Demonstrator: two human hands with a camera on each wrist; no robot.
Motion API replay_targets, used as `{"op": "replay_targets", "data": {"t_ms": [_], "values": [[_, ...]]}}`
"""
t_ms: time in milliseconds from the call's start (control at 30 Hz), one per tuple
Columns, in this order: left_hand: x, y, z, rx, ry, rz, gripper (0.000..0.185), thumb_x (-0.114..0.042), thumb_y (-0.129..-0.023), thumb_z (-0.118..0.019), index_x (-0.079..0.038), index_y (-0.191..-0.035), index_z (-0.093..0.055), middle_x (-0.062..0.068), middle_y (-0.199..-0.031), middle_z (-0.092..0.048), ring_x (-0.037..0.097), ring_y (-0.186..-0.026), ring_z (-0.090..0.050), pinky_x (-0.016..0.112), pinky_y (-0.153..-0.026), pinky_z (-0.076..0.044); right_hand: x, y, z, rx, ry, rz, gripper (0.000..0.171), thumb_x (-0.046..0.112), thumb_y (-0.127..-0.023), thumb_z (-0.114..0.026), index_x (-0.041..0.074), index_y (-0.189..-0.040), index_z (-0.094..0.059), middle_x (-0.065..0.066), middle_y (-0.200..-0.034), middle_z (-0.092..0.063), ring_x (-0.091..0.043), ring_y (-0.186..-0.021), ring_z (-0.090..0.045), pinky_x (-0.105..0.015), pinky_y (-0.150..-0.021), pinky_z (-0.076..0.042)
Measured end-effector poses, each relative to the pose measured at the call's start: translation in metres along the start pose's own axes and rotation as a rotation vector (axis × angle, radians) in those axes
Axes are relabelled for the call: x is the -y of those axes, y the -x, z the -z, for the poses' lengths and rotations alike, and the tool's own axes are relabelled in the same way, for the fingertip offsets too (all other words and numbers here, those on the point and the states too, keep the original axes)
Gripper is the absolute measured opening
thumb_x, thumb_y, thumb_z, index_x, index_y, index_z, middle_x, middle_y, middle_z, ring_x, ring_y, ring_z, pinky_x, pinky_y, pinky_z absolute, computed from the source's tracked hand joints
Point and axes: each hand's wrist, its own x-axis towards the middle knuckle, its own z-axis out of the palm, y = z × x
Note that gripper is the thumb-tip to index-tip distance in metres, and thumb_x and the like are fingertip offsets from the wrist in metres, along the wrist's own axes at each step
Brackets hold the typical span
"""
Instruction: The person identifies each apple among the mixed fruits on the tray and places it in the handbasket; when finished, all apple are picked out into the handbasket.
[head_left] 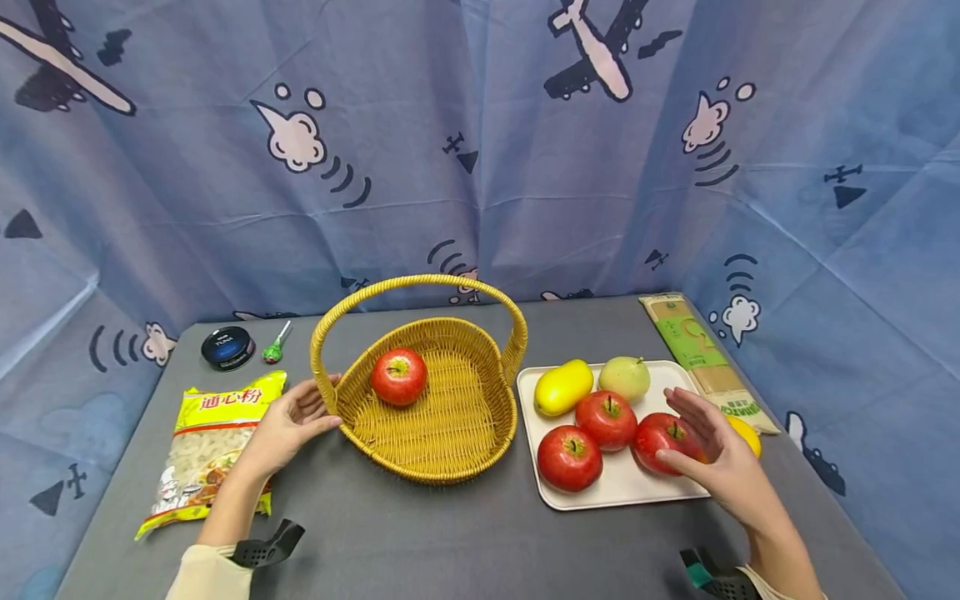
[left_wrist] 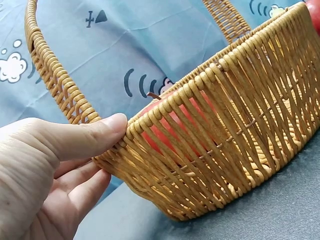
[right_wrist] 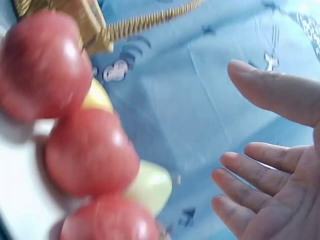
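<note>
In the head view, the left hand [head_left: 288,425] held the rim of the wicker basket [head_left: 442,450], which had one red apple [head_left: 398,376] inside. The right hand [head_left: 716,454], fingers spread and holding nothing, was just beside an apple [head_left: 658,437] on the white tray [head_left: 622,487]. A pasta bag [head_left: 210,442] lay on the grey table [head_left: 420,542], before a blue curtain [head_left: 480,150].

In the left wrist view, the thumb [left_wrist: 85,135] pressed on the basket rim.

In the right wrist view, which was blurred, the open palm [right_wrist: 285,190] faced the red apples [right_wrist: 90,150].
</note>
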Motion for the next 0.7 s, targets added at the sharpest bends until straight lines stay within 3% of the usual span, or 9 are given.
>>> {"op": "replay_targets", "data": {"t_ms": [100, 300, 467, 567, 700], "values": [[0.0, 0.0, 0.0, 0.001, -0.005, -0.009, 0.064, -0.003, -0.085, -0.068, 0.01, -0.138, -0.036, 0.032, -0.142, -0.038, -0.004, -0.119, -0.05, 0.01, -0.098, -0.043, -0.014, 0.008, 0.005, -0.055, 0.034, -0.041, 0.078, 0.002, -0.081, -0.072, 0.004, -0.146, -0.029, 0.011, -0.136, -0.044, 0.016, -0.118, -0.038, 0.002, -0.095, -0.035], [-0.001, 0.0, 0.0, -0.003, -0.005, -0.012, 0.063, -0.002, -0.086, -0.067, 0.01, -0.138, -0.036, 0.031, -0.142, -0.039, -0.004, -0.12, -0.05, 0.01, -0.097, -0.043, -0.032, 0.016, 0.006, -0.108, 0.081, -0.125, 0.08, 0.007, -0.084, -0.071, 0.005, -0.148, -0.024, -0.022, -0.146, -0.036, 0.012, -0.122, -0.035, 0.003, -0.097, -0.03], [0.0, -0.001, 0.0, -0.003, -0.004, -0.017, 0.063, 0.0, -0.085, -0.067, 0.009, -0.138, -0.036, 0.03, -0.142, -0.039, -0.003, -0.12, -0.051, 0.011, -0.097, -0.043, -0.038, 0.016, 0.004, -0.1, 0.104, -0.211, 0.083, 0.015, -0.086, -0.071, 0.003, -0.149, -0.02, -0.026, -0.148, -0.03, -0.02, -0.137, -0.032, 0.006, -0.095, -0.026], [0.0, -0.001, 0.0, -0.004, -0.008, -0.009, 0.063, 0.001, -0.085, -0.067, 0.009, -0.139, -0.036, 0.03, -0.142, -0.038, -0.004, -0.119, -0.051, 0.011, -0.097, -0.043, -0.04, 0.015, 0.003, -0.091, 0.114, -0.237, 0.084, 0.019, -0.086, -0.07, 0.004, -0.15, -0.018, -0.025, -0.149, -0.028, -0.04, -0.135, -0.027, 0.008, -0.092, -0.023], [0.0, 0.0, -0.001, -0.005, -0.006, -0.001, 0.063, 0.002, -0.085, -0.066, 0.008, -0.139, -0.036, 0.03, -0.142, -0.038, -0.004, -0.119, -0.05, 0.01, -0.097, -0.043, -0.041, 0.014, 0.002, -0.081, 0.118, -0.255, 0.085, 0.021, -0.087, -0.07, 0.004, -0.151, -0.016, -0.026, -0.15, -0.027, -0.045, -0.134, -0.025, 0.01, -0.09, -0.02]]}}
